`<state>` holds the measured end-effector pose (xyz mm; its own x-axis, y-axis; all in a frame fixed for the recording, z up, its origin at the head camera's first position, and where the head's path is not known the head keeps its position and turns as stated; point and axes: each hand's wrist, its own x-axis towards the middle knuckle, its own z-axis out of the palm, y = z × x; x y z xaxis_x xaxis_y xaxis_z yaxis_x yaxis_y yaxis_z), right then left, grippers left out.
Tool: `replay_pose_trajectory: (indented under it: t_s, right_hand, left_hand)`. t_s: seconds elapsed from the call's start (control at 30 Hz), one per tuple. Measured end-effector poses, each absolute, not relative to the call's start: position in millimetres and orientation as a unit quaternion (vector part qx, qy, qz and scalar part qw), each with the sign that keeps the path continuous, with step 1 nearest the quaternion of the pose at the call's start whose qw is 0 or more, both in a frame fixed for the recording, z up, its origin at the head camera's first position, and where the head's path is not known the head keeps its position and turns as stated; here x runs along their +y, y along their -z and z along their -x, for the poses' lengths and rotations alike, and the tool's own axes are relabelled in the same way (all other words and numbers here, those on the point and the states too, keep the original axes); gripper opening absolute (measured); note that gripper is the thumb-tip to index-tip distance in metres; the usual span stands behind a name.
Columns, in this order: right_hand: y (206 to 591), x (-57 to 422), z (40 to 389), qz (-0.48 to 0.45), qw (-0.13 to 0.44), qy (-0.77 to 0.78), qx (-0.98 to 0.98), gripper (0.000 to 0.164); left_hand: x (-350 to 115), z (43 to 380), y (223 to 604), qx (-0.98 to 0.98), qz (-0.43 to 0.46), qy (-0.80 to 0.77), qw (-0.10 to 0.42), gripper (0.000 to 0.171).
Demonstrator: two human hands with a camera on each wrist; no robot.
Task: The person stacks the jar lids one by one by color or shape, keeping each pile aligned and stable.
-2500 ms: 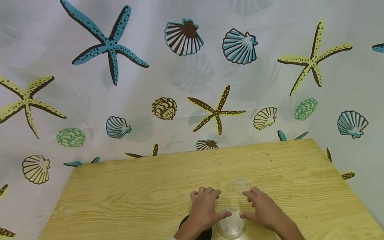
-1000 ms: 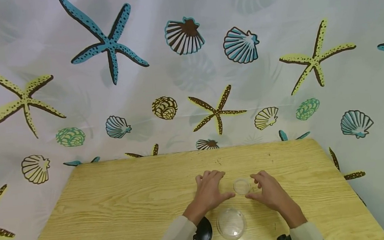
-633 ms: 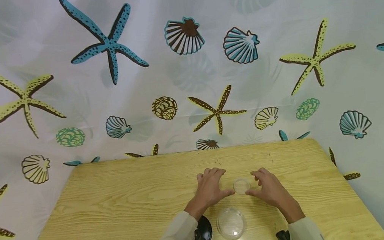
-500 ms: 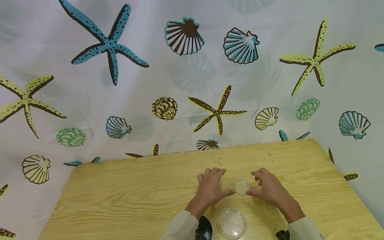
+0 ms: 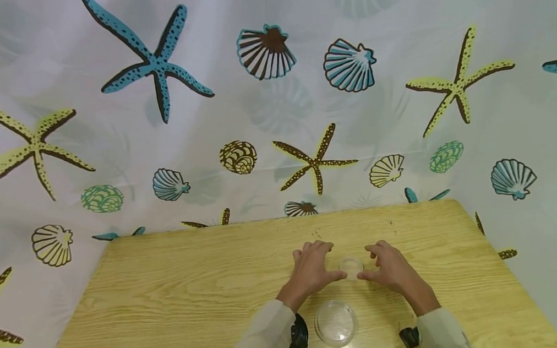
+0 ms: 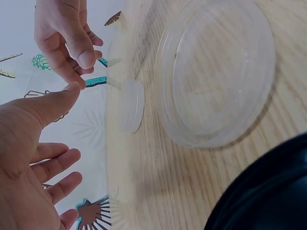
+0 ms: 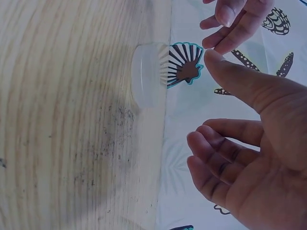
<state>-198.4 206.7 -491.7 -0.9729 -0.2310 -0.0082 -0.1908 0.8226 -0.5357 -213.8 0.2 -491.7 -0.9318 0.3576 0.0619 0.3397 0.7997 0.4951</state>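
A small, clear, shallow round container lies on the wooden table, between and below my two hands. My left hand hovers at its left with fingers spread and thumb pointing inward. On the other side is my right hand, fingers loosely bent and thumb toward the left one. Both wrist views show a gap between the hands and the small container, and neither holds anything. A larger clear round container lies nearer me; the left wrist view shows its stepped rim. Beside it, partly under my left sleeve, is a black round object.
The wooden tabletop reaches back to a white curtain printed with starfish and shells. A small black thing sits against my right sleeve and moves with it.
Both hands have moved forward from above the larger container to either side of the small one. Lately the left hand has shifted slightly right, bringing the thumbs closer together. The containers have stayed put.
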Motion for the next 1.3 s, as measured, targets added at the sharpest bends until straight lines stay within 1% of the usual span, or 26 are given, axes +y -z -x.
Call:
replay_pose_trajectory:
  t_s: [0.27,0.6,1.0,1.3]
  right_hand:
    - [495,205,203,0.111,0.055,0.282,0.952,0.065]
    - [497,203,207,0.11,0.062,0.272,0.954,0.065]
    - [503,204,212,0.103,0.077,0.282,0.951,0.062]
    - [507,202,211,0.088,0.092,0.291,0.948,0.061]
  left_hand:
    - [4,218,494,0.946,-0.173,-0.27,0.048,0.065]
    - [10,221,501,0.949,-0.166,-0.258,0.07,0.066]
    - [10,220,503,0.949,-0.179,-0.252,0.068,0.054]
    - [10,224,511,0.948,-0.177,-0.254,0.077,0.055]
